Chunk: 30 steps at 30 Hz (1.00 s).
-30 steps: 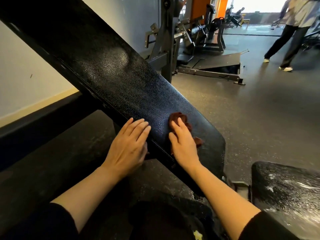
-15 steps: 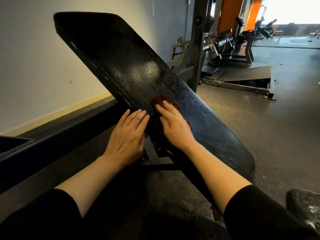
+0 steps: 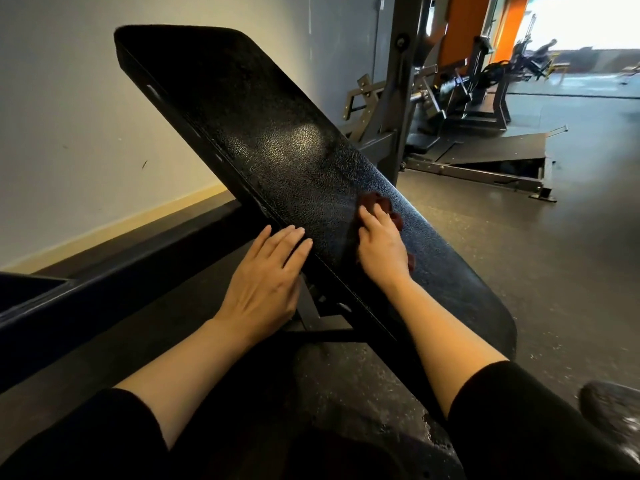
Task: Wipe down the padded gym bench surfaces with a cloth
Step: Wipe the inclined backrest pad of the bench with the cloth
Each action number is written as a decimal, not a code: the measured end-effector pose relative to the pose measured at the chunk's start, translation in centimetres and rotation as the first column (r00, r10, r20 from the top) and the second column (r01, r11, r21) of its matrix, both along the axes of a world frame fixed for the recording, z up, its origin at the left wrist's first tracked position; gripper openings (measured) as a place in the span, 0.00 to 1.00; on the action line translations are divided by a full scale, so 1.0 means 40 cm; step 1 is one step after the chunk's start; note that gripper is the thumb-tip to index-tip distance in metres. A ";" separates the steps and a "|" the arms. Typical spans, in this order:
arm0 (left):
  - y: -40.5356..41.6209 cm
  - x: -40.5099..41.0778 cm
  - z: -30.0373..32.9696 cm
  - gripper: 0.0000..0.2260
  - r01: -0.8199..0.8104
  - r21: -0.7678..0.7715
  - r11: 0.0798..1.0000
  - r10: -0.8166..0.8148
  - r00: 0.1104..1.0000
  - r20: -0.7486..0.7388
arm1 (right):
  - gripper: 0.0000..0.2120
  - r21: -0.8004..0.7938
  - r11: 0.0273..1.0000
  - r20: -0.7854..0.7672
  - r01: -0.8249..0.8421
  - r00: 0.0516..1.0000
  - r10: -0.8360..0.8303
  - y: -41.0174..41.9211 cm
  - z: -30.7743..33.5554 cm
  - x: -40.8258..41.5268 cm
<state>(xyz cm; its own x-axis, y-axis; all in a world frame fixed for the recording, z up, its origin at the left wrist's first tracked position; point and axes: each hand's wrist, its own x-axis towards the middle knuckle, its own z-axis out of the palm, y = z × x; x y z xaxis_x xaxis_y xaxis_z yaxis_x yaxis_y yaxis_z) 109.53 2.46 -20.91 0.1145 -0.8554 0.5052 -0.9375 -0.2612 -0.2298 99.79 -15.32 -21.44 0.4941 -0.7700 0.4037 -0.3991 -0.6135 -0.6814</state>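
A black padded bench backrest slants from upper left down to lower right, its textured surface shiny with a damp patch near the middle. My right hand presses a dark red cloth flat against the lower middle of the pad; only the cloth's edges show around my fingers. My left hand lies flat on the pad's left edge with fingers together, holding nothing. A second black pad, wet-looking, shows at the lower right corner.
A pale wall with a dark ledge runs along the left. Grey gym machines and a sloped platform stand behind the bench. Dark rubber floor stretches to the right.
My right hand slid the cloth up and leftward along the pad, then rightward across it. The camera view pulled back, showing the pad's top end. My left hand stayed on the pad's edge.
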 end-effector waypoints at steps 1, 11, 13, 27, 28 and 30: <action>-0.007 -0.008 -0.003 0.23 0.020 -0.001 1.000 -0.020 1.000 0.004 | 0.20 -0.028 0.999 0.015 -0.040 0.999 0.041 0.025 -0.004 -0.003; -0.078 -0.125 -0.086 0.19 0.256 -0.002 0.967 -0.256 0.966 0.041 | 0.20 0.013 0.999 -0.028 0.042 0.999 -0.041 -0.081 -0.109 -0.147; -0.087 -0.135 -0.094 0.19 0.277 -0.022 0.961 -0.276 0.961 0.030 | 0.19 -0.033 0.999 0.022 0.006 1.000 -0.005 -0.023 -0.117 -0.142; -0.144 -0.256 -0.153 0.16 0.428 0.005 0.904 -0.428 0.904 0.005 | 0.23 -0.006 0.999 -0.004 -0.047 0.999 0.047 0.022 -0.241 -0.319; -0.152 -0.262 -0.153 0.15 0.433 0.012 0.901 -0.433 0.901 -0.001 | 0.23 -0.040 0.991 -0.007 -0.127 0.992 0.126 0.057 -0.250 -0.343; -0.169 -0.269 -0.151 0.15 0.438 0.036 0.898 -0.438 0.899 0.001 | 0.24 -0.088 0.978 -0.059 -0.187 0.981 0.182 0.044 -0.276 -0.389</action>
